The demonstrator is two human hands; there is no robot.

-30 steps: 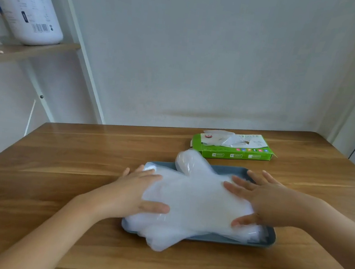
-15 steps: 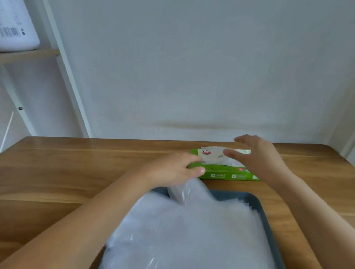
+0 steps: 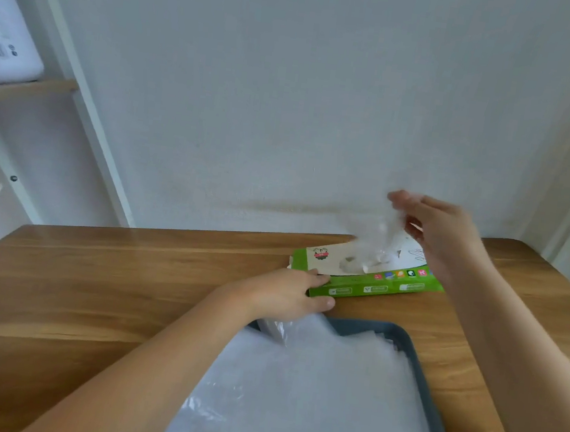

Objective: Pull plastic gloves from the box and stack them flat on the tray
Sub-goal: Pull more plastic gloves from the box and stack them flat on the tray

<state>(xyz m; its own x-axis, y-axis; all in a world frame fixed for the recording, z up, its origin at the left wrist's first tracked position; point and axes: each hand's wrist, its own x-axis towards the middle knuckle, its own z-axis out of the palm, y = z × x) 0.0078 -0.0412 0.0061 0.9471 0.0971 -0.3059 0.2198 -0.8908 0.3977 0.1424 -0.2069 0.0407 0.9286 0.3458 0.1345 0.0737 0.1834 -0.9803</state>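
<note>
In the head view, the flat green cardboard glove box (image 3: 365,279) lies on the far side of the wooden table (image 3: 88,281), just beyond the grey plastic tray (image 3: 432,406). The left hand (image 3: 288,293) is closed on the box's near left corner, pinning it down. The right hand (image 3: 433,227), raised above the box, pinches a thin clear plastic glove (image 3: 375,241) whose lower end trails into the box's opening; motion blur hides its outline. On the tray a flat stack of clear gloves (image 3: 310,380) already covers most of the surface. Several gloves look done; this one remains to be pulled free and laid flat, and probably more after it.
</note>
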